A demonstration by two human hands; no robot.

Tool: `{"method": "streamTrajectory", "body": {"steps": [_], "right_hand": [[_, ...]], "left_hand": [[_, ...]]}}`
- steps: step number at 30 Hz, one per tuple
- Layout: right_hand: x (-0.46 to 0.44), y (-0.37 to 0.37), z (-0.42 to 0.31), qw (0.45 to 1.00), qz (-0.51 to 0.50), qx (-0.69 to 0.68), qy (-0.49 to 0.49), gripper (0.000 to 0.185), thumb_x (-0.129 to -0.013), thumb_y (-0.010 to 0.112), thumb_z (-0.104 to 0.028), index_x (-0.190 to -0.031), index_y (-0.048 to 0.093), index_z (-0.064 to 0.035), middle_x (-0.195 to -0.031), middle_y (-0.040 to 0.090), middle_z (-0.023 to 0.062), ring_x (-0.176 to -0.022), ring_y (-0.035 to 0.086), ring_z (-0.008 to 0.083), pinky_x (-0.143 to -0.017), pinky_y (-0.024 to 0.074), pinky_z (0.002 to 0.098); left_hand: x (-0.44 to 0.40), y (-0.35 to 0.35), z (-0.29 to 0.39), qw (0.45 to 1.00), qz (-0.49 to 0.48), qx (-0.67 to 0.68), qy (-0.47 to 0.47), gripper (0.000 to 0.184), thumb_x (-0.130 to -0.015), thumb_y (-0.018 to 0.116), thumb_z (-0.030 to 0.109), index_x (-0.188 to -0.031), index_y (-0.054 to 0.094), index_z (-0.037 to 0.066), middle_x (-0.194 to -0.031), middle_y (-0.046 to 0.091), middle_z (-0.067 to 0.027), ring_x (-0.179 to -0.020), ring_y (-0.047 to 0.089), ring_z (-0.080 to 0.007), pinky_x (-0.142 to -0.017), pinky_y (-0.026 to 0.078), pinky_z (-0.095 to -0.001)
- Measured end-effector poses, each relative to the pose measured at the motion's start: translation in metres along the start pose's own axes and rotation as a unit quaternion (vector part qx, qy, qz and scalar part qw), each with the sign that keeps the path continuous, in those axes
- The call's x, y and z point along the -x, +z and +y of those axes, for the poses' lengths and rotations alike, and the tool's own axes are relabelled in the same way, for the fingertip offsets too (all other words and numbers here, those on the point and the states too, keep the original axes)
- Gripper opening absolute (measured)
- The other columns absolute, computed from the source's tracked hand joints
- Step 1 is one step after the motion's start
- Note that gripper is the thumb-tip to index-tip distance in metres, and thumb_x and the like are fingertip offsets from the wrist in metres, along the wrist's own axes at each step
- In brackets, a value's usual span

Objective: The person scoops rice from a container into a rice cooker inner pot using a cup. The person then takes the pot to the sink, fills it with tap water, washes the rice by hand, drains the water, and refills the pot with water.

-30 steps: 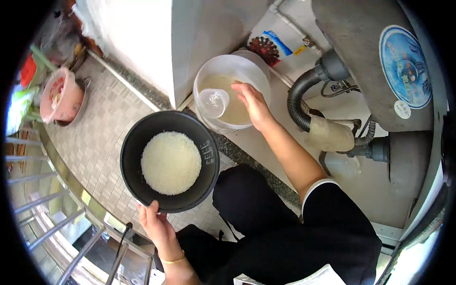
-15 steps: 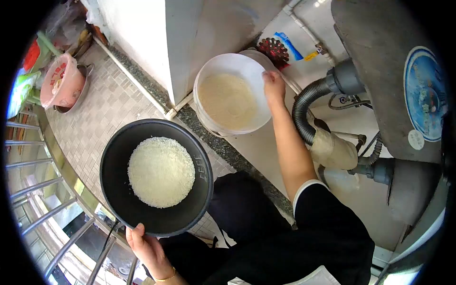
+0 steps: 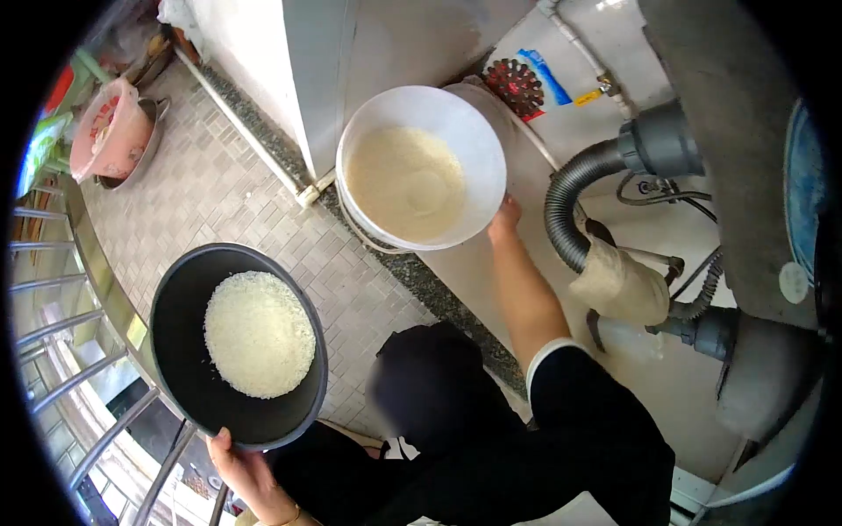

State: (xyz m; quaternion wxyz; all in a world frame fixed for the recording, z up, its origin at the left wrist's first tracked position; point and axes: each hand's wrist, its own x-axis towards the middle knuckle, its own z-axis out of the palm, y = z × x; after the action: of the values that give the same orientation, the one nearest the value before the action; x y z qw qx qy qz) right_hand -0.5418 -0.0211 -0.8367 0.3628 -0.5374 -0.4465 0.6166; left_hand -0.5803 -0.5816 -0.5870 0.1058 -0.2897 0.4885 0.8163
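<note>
My left hand (image 3: pixel 247 478) grips the near rim of a dark rice cooker inner pot (image 3: pixel 180 373), thumb over the edge. White rice (image 3: pixel 260 335) lies in a round heap in the pot, which tilts slightly. My right hand (image 3: pixel 504 219) is against the outer right side of a white bucket (image 3: pixel 481 158), just below its rim; its fingers are mostly hidden behind the bucket. Pale grain (image 3: pixel 405 184), apparently rice, fills the bucket's lower part, with a shallow round dent in it. The bucket stands by the corner of a white wall panel.
A corrugated drain hose (image 3: pixel 563 219) and grey pipes hang at the right under a dark basin (image 3: pixel 737 131). Metal railings (image 3: pixel 66 329) run along the left. A pink basket (image 3: pixel 112 131) sits in a metal pan at the far left. A stone ledge (image 3: pixel 399 272) crosses the tiled floor (image 3: pixel 237 206).
My right hand has left the bucket's rim and moved down its outer side. The pot in my left hand has shifted left and toward me, tilting more. The view has shifted slightly.
</note>
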Motion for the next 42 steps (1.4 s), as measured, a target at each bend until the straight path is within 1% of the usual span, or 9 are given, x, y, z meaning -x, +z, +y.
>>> {"method": "streamTrajectory", "body": {"steps": [12, 17, 23, 26, 28, 32, 36, 38, 42], "right_hand": [[-0.103, 0.016, 0.013, 0.994, -0.063, 0.086, 0.036, 0.017, -0.081, 0.055, -0.011, -0.09, 0.051, 0.0043, -0.086, 0.055, 0.0085, -0.075, 0.054, 0.0181, -0.063, 0.0454, 0.031], [-0.026, 0.027, -0.056, 0.985, -0.028, 0.012, -0.169, 0.016, -0.081, 0.056, -0.009, -0.09, 0.051, 0.0042, -0.091, 0.055, 0.0095, -0.079, 0.053, 0.0177, -0.067, 0.0448, 0.0309], [0.105, 0.055, -0.122, 0.921, -0.065, 0.008, -0.385, 0.023, -0.077, 0.059, -0.001, -0.1, 0.054, 0.0018, -0.107, 0.055, 0.0135, -0.093, 0.053, 0.018, -0.081, 0.042, 0.0313], [0.14, 0.046, -0.134, 0.819, -0.05, 0.282, -0.497, 0.03, -0.074, 0.062, 0.0, -0.104, 0.056, -0.0004, -0.104, 0.057, 0.0113, -0.093, 0.054, 0.0216, -0.084, 0.0408, 0.0328], [0.168, 0.049, -0.151, 0.626, -0.141, 0.427, -0.637, 0.035, -0.069, 0.065, -0.001, -0.103, 0.058, -0.0047, -0.096, 0.057, 0.0087, -0.087, 0.054, 0.027, -0.076, 0.0443, 0.0348], [0.231, 0.078, -0.153, 0.563, -0.348, 0.415, -0.625, 0.039, -0.063, 0.067, -0.003, -0.101, 0.059, -0.0084, -0.099, 0.058, 0.0076, -0.081, 0.055, 0.0269, -0.072, 0.0463, 0.0366], [0.236, 0.095, -0.144, 0.574, -0.381, 0.401, -0.604, 0.036, -0.065, 0.067, -0.005, -0.101, 0.059, -0.0068, -0.101, 0.058, 0.0078, -0.081, 0.055, 0.0266, -0.072, 0.0466, 0.0355], [0.24, 0.094, -0.142, 0.565, -0.386, 0.434, -0.586, 0.033, -0.069, 0.066, -0.007, -0.101, 0.059, -0.0051, -0.104, 0.057, 0.0081, -0.081, 0.055, 0.0266, -0.072, 0.047, 0.0349], [0.221, 0.106, -0.163, 0.612, -0.372, 0.354, -0.601, 0.008, -0.077, 0.061, -0.01, -0.078, 0.058, -0.0027, -0.072, 0.058, 0.0069, -0.061, 0.053, 0.0234, -0.055, 0.0434, 0.0337]], "left_hand": [[0.01, -0.015, -0.003, 0.998, 0.06, -0.02, 0.024, 0.042, -0.075, 0.053, 0.007, -0.115, 0.049, -0.004, -0.114, 0.053, -0.0133, -0.105, 0.05, -0.0233, -0.095, 0.037, -0.0345], [0.005, 0.015, -0.001, 0.997, 0.057, -0.029, 0.041, 0.037, -0.076, 0.051, 0.006, -0.112, 0.052, -0.004, -0.11, 0.055, -0.0121, -0.102, 0.051, -0.0212, -0.093, 0.037, -0.0319], [-0.008, 0.026, -0.001, 0.999, 0.001, -0.027, 0.019, 0.033, -0.077, 0.048, 0.002, -0.109, 0.053, -0.003, -0.105, 0.058, -0.0103, -0.096, 0.054, -0.0185, -0.088, 0.04, -0.0295], [-0.008, 0.025, -0.003, 0.999, -0.006, -0.028, 0.014, 0.032, -0.077, 0.047, -0.001, -0.107, 0.054, -0.003, -0.105, 0.058, -0.0095, -0.094, 0.054, -0.0171, -0.088, 0.04, -0.0284], [-0.008, 0.027, -0.002, 0.999, -0.01, -0.037, 0.017, 0.03, -0.076, 0.047, -0.001, -0.106, 0.055, -0.003, -0.105, 0.057, -0.0075, -0.095, 0.053, -0.0165, -0.088, 0.039, -0.0278], [-0.014, 0.019, -0.003, 0.995, -0.039, -0.084, 0.041, 0.025, -0.076, 0.048, -0.002, -0.099, 0.056, -0.004, -0.105, 0.05, -0.0024, -0.097, 0.049, -0.0145, -0.088, 0.035, -0.0259], [-0.014, 0.016, -0.001, 0.994, -0.036, -0.086, 0.057, 0.018, -0.074, 0.048, -0.002, -0.088, 0.059, -0.004, -0.109, 0.045, -0.0026, -0.103, 0.045, -0.0134, -0.088, 0.032, -0.0239], [-0.015, 0.002, -0.003, 0.986, -0.054, -0.125, 0.091, 0.039, -0.078, 0.044, -0.002, -0.116, 0.05, -0.001, -0.11, 0.056, -0.0059, -0.101, 0.052, -0.0149, -0.09, 0.037, -0.0274], [-0.016, 0.006, 0.003, 0.991, -0.054, -0.092, 0.076, 0.037, -0.078, 0.044, -0.002, -0.114, 0.051, -0.001, -0.108, 0.056, -0.0058, -0.101, 0.052, -0.0146, -0.091, 0.037, -0.0272]]}}
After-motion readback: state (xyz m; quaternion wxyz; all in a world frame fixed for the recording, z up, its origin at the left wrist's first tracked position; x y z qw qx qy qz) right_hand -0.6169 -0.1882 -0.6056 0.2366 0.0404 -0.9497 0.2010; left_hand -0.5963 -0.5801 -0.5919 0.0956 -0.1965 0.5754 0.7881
